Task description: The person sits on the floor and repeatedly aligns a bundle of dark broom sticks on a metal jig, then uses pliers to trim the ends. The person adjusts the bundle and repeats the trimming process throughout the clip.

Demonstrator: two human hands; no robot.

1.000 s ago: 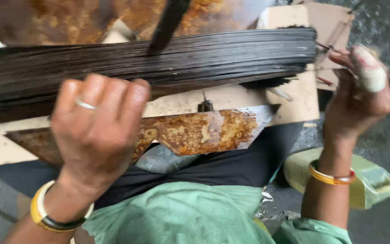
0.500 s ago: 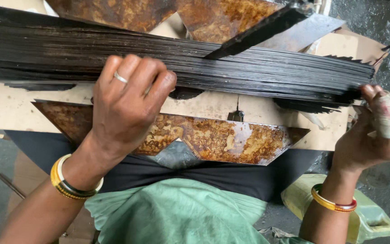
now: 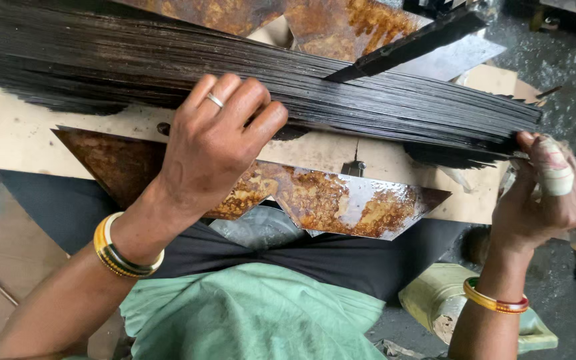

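A person's two hands steady a long bundle of thin black strips point(image 3: 395, 100) that runs across the upper half of the frame, from the upper left down to the right edge. The left hand point(image 3: 218, 143), a ring on one finger and a yellow bangle at the wrist, lies closed over the bundle's near edge at centre, fingers curled on top. The right hand point(image 3: 545, 193), one finger wrapped in pale tape, pinches the bundle's right-hand end, thumb pressed against the strip tips.

Compared with a second ago, the bundle has swung: its right end, then high at the upper right, now slopes down toward the right edge, and the left hand has slid from the lower left to the middle of the stack. The right hand has followed the end downward. The shift reads as the strips being squared and evened up along their length, with both hands still on them.

Below the bundle a rusty, pointed steel plate point(image 3: 341, 200) lies on the pale bench point(image 3: 8, 143), its right part wet and shiny. More rusted plate point(image 3: 248, 13) fills the top centre, and a dark flat bar point(image 3: 408, 47) slants over the bundle at upper right.

No label or sign can be made out. The only container is a pale green can point(image 3: 435, 300) on the dark floor at lower right, beside the person's green garment.
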